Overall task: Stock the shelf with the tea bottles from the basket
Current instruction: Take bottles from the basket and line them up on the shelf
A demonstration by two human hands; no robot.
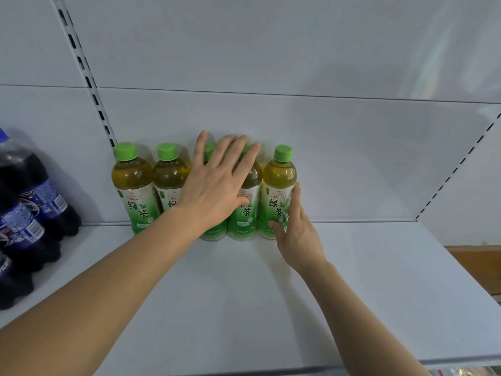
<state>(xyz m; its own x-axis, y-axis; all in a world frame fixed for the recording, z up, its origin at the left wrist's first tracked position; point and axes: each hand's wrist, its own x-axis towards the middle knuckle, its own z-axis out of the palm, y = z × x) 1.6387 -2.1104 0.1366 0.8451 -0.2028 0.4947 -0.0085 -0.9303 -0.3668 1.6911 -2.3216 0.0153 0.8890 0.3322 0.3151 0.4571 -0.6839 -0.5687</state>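
Tea bottles (276,191) upright on white shelf (244,294), against back panel (352,158).

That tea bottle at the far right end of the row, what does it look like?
The rightmost tea bottle is clear plastic with a bright green screw cap, yellow-green tea and a white-and-green label with green characters. It stands upright at the back of the white shelf, against its neighbour. The right hand lies with straight fingers along its right side.

Tea bottles (279,194) carry labels reading 统一 绿茶.
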